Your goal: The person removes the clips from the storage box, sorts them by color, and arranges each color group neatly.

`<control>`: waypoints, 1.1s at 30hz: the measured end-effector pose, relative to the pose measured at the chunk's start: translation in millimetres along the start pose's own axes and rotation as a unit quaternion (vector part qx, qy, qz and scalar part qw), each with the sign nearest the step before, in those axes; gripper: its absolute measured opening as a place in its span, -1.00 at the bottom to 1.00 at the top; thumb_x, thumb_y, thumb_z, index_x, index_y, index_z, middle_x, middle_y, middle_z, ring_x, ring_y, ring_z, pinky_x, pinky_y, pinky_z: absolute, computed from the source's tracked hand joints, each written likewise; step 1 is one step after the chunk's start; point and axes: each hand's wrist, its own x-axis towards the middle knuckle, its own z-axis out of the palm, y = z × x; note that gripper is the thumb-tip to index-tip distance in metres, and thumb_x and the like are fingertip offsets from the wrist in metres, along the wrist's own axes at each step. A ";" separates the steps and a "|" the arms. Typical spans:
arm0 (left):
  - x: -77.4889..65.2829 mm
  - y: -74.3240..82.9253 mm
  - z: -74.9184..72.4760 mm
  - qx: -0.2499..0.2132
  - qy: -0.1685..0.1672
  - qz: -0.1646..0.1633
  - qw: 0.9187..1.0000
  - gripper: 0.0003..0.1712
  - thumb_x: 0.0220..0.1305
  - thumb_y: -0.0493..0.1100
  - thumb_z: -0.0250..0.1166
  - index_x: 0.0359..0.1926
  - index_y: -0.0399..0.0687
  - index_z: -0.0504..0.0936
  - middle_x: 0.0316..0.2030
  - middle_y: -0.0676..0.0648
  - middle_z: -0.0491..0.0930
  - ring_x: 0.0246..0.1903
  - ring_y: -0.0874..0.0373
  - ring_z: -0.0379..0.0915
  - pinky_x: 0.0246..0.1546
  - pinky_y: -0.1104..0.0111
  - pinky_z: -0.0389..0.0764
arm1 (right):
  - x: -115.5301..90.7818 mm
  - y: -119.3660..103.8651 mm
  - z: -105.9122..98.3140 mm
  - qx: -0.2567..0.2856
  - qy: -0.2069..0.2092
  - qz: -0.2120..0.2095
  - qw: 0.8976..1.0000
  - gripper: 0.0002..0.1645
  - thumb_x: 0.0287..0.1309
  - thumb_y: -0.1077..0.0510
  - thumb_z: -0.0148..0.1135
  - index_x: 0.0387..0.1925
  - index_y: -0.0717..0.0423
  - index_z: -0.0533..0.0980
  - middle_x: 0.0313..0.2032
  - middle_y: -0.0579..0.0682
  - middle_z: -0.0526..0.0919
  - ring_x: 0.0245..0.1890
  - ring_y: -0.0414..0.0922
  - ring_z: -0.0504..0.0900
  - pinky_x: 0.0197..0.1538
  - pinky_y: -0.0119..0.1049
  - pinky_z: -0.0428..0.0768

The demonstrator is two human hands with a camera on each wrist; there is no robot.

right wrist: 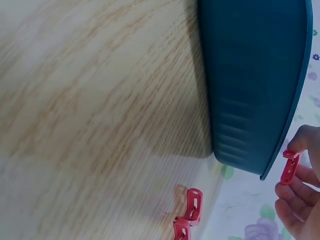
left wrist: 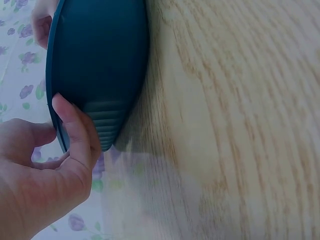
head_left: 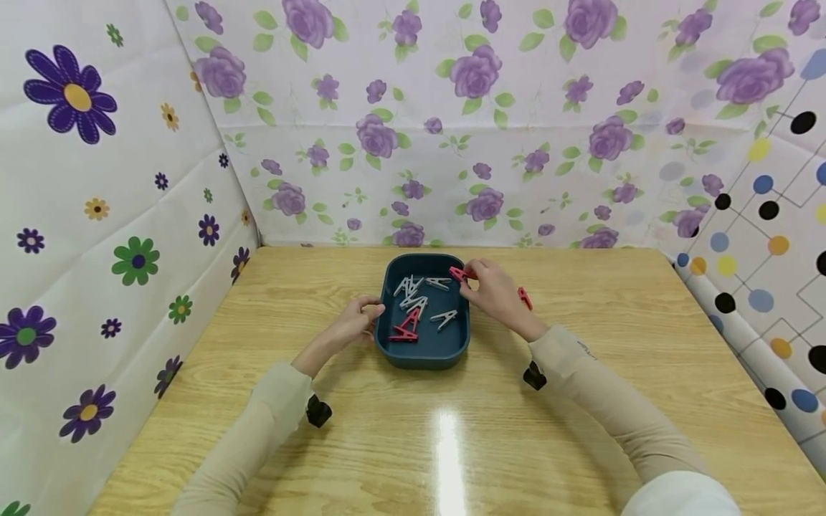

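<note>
A dark blue plastic bin (head_left: 422, 355) stands on the table with several grey clothespins (head_left: 444, 317) and a few red clothespins (head_left: 404, 333) lying inside. My left hand (head_left: 357, 320) grips the bin's left rim, thumb on one side of the wall and fingers on the other, as the left wrist view shows. Over the bin's right rim, near its far corner, my right hand (head_left: 490, 287) pinches a red clothespin (head_left: 458, 274) between thumb and fingers. Another red clothespin (head_left: 525, 298) lies on the table just right of that hand, also seen in the right wrist view.
The wooden table (head_left: 413, 437) reaches back to a flowered sheet (head_left: 477, 179). Patterned sheets also hang at the left and right sides. A small black device (head_left: 535, 375) is strapped at the right wrist, and a similar one (head_left: 318, 411) at the left.
</note>
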 end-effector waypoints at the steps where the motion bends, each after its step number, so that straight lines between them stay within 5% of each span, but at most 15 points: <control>1: 0.1 -0.1 -0.3 -0.001 -0.002 0.000 1.000 -0.45 0.52 -0.07 -0.03 0.40 -0.23 0.19 -0.39 -0.09 0.51 -0.52 0.20 0.42 -0.42 0.31 0.55 | -0.6 0.6 -0.1 -0.001 0.001 0.002 1.000 -0.76 0.07 0.17 0.33 -0.22 0.20 0.57 -0.30 0.14 0.64 -0.32 0.00 0.61 -0.26 -0.14 0.62; 22: 1.2 -1.2 -1.5 -0.024 -0.012 0.015 1.000 -0.46 0.52 -0.11 -0.03 0.38 -0.29 0.19 -0.42 -0.04 0.51 -0.56 0.24 0.40 -0.49 0.39 0.49 | -8.3 11.8 -6.0 -0.025 0.007 0.076 0.997 -0.79 0.06 0.17 0.34 -0.28 0.21 0.57 -0.36 0.12 0.65 -0.50 -0.04 0.54 -0.47 -0.19 0.51; 33: 0.9 0.1 -1.4 -0.024 -0.008 0.012 1.000 -0.44 0.51 -0.09 -0.02 0.39 -0.27 0.18 -0.43 -0.02 0.52 -0.55 0.25 0.40 -0.45 0.36 0.50 | -14.7 23.5 -7.3 -0.019 -0.033 0.155 0.987 -0.76 0.08 0.13 0.30 -0.27 0.22 0.58 -0.37 0.15 0.66 -0.56 -0.09 0.52 -0.57 -0.32 0.41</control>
